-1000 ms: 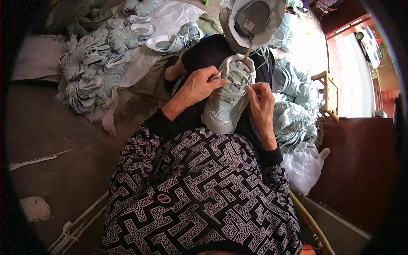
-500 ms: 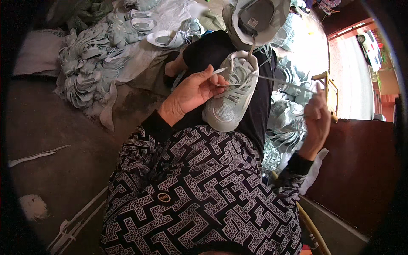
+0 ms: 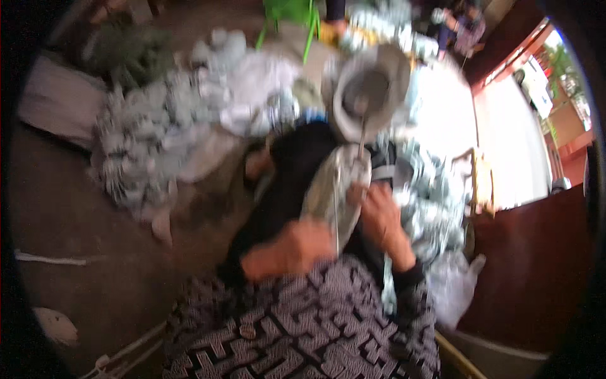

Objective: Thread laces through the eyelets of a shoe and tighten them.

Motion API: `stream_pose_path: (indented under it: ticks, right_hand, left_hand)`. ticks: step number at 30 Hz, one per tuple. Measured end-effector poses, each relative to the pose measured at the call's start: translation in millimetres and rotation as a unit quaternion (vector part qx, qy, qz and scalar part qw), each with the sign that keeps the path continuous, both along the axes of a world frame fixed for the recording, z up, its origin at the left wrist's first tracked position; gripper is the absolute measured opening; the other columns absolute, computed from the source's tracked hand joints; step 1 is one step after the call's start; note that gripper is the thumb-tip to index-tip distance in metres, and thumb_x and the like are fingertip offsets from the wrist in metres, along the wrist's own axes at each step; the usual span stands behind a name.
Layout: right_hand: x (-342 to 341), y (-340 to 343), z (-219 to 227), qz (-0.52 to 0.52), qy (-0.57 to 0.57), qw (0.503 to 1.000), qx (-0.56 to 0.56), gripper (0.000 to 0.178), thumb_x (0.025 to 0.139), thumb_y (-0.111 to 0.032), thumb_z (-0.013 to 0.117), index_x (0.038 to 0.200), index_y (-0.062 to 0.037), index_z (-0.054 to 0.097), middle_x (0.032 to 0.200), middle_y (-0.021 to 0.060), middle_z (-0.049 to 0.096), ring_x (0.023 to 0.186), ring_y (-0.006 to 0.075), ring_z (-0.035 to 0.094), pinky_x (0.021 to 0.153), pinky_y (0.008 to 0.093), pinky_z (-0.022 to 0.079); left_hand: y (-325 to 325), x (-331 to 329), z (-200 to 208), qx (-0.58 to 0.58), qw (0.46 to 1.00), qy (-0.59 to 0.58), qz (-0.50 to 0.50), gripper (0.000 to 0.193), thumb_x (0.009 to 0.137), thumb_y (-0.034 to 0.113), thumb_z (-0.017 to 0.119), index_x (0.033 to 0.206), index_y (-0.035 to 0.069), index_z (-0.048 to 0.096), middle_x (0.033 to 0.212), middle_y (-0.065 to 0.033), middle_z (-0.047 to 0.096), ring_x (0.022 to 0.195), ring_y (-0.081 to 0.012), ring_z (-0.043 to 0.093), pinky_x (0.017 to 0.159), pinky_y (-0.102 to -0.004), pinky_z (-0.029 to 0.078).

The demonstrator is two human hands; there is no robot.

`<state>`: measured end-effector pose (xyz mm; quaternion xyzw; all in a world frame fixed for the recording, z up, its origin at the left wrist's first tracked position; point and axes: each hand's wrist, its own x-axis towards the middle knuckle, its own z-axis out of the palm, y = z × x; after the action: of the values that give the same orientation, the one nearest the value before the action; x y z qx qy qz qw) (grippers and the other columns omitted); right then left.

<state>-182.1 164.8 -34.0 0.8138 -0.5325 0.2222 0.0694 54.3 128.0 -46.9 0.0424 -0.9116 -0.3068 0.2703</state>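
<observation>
1. Curled and blurred, the fingers of the left hand (image 3: 291, 250) lie at seven o'clock from a pale shoe (image 3: 320, 197); a light lace (image 3: 336, 211) runs straight to them, but whether they pinch its end cannot be told.
2. At four o'clock, the right hand (image 3: 382, 218) has its fingers bent against the shoe's side, thumb and forefinger close together over the lacing area. Blur hides whether anything is caught between them.
3. As for the shoe, it rests on the person's dark trousers (image 3: 271, 196) near the middle of the view, its opening towards twelve o'clock. A second shoe (image 3: 365, 88) sits at one o'clock, apparently joined to it by a narrow strip (image 3: 362, 136).
4. Judging by the straight line of lace, the step in hand seems to be drawing or arranging lace on this shoe.
5. Any next move would appear to call for a sure hold on the lace at seven o'clock, a steadying hand at four, and care that the strip at one o'clock does not snag.
</observation>
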Motion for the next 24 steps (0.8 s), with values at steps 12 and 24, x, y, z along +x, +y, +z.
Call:
stream_pose_path:
  ticks: [12,24]
  right_hand:
    - [-9.1,9.7,19.6,0.025,0.013,0.996,0.08,0.013,0.076,-0.012,0.059,0.089,-0.0133,0.063,0.097,0.0062,0.057,0.084,0.0272,0.059,0.068,0.0381,0.048]
    - [4.2,5.0,16.9,-0.035,0.031,0.995,0.086,0.01,0.076,-0.008,0.058,0.084,-0.0097,0.063,0.088,0.0066,0.055,0.073,0.0269,0.058,0.06,0.037,0.048]
  left_hand:
    - [13.6,7.0,11.2,0.663,0.734,0.072,-0.127,0.036,0.098,0.027,0.044,0.12,0.0,0.054,0.056,0.0004,0.05,0.059,-0.0101,0.056,0.058,-0.0255,0.046]
    - [31.7,15.8,40.9,0.088,0.986,0.108,-0.097,0.032,0.094,0.025,0.053,0.117,0.004,0.059,0.074,-0.006,0.063,0.076,-0.0203,0.064,0.09,-0.0391,0.046]
